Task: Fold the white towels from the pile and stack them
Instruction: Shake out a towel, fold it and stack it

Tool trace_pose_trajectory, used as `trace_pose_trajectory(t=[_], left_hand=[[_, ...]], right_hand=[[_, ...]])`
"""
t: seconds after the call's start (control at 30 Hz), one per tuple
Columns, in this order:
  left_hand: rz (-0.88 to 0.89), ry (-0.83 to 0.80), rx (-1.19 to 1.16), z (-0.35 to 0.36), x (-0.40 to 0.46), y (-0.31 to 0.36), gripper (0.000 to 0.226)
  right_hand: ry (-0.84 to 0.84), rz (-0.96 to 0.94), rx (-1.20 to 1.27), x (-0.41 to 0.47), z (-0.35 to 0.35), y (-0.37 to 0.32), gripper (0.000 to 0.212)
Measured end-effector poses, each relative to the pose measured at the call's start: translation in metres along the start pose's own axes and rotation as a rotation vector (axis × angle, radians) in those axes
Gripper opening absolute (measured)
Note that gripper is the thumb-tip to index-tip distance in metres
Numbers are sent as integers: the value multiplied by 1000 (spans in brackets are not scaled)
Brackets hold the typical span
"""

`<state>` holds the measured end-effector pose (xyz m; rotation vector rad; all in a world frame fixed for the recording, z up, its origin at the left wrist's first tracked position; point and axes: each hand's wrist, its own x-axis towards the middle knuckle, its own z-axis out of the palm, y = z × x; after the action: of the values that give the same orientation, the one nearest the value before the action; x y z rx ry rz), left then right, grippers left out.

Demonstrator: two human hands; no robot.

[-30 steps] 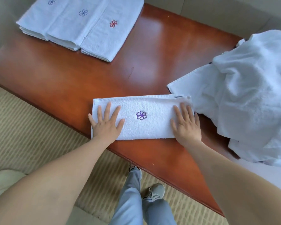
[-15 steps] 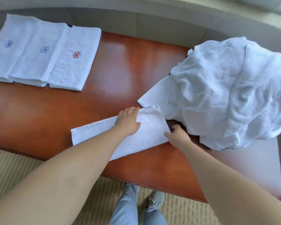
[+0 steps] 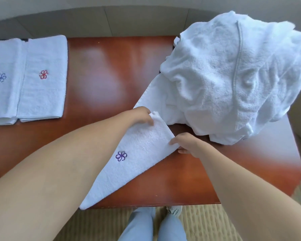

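— What's changed from a moment ago?

— The heaped pile of loose white towels sits as before at the right end of the glossy red-brown wooden table; the folded white towel with the purple flower now slants along the near edge, its flower uncovered.

— And the hands?

— The left hand pinches its far corner; the right hand pinches the neighbouring corner — both beside the pile. The stacked folded white towels lie far left.

Nubby terry-cloth towel on a glossy, seemingly wooden table.
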<state>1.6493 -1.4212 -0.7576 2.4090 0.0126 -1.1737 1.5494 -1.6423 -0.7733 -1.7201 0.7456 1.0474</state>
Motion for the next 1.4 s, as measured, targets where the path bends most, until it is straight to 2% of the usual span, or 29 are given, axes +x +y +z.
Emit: trace_pose_trajectory(t=[0.1, 0.2, 0.43, 0.5, 0.63, 0.77, 0.87, 1.0, 1.13, 1.2, 1.4], left_hand=[[73, -19, -20, -12, -11, -5, 33], [137, 56, -6, -24, -37, -10, 44], [198, 243, -55, -68, -148, -29, 18], [181, 335, -50, -79, -187, -38, 12], [125, 493, -91, -95, -266, -64, 16], [72, 633, -180, -106, -335, -98, 10], [24, 732, -175, -114, -378, -121, 21], [5, 781, -243, -128, -421, -161, 28], [39, 809, -242, -146, -448, -201, 32], [63, 816, -240, -157, -456, -219, 39], [109, 835, -189, -188, -468, -273, 29]], right_hand=[[-67, -10, -65, -12, -4, -5, 25], [-108, -71, -97, -31, -2, -17, 23], [-8, -354, -316, -95, 15, -77, 21], [22, -438, -414, -123, 26, -98, 18], [93, -647, -647, -187, 55, -138, 16], [148, -806, -729, -247, 92, -171, 18], [167, -907, -775, -285, 123, -191, 21], [168, -996, -808, -324, 165, -211, 19], [164, -1059, -804, -346, 205, -226, 5], [190, -1073, -797, -351, 226, -233, 8], [254, -1034, -718, -357, 283, -249, 16]])
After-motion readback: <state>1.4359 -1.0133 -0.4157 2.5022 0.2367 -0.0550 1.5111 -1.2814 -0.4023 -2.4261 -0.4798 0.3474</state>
